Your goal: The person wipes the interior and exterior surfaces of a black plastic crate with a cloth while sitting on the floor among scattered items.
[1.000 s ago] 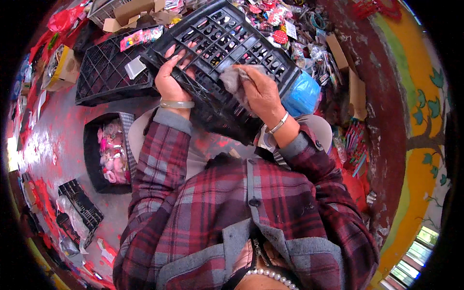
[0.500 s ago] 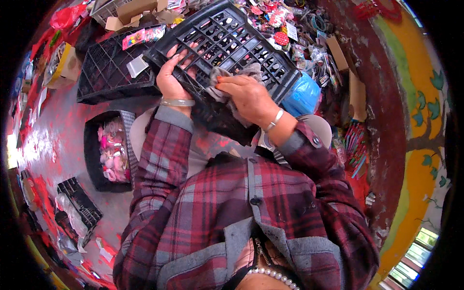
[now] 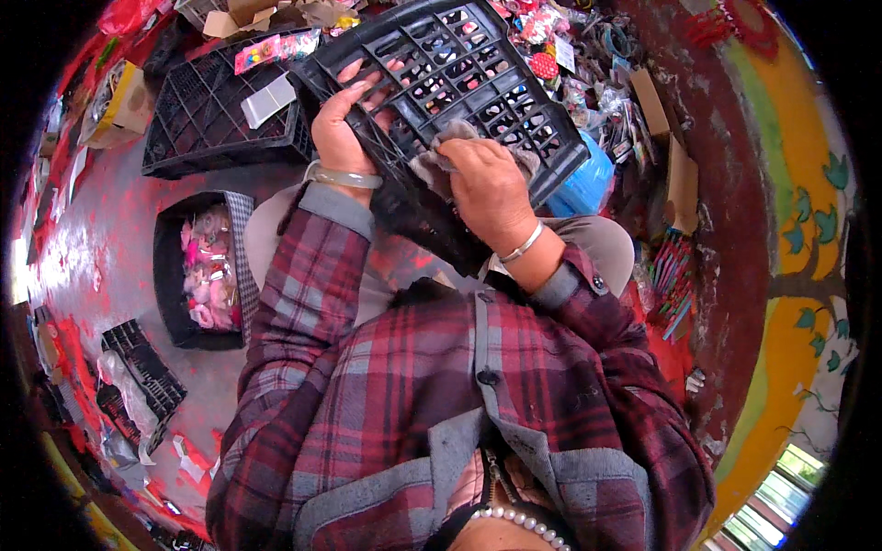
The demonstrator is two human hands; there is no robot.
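Observation:
A black plastic crate (image 3: 377, 41) is tilted up in front of me, its slatted grid facing me. Its left edge is gripped by my left hand (image 3: 344, 138), with some fingers showing through the openings. My right hand (image 3: 490, 188) presses a crumpled grey cloth (image 3: 432, 170) against the crate's grid near its lower side. The fingers are bent over the cloth, and part of it sticks out on both sides of the hand.
Another black crate (image 3: 220, 110) lies at the far left with a white box (image 3: 268, 101) on it. A dark bin (image 3: 170, 275) of pink items stands left of my knee. Packaged goods (image 3: 597, 101), a blue bag (image 3: 588, 179) and cardboard (image 3: 680, 184) crowd the right.
The cloth and my right hand have shifted slightly right across the grid. The crate has tilted and moved a little to the right with my left hand still on it.

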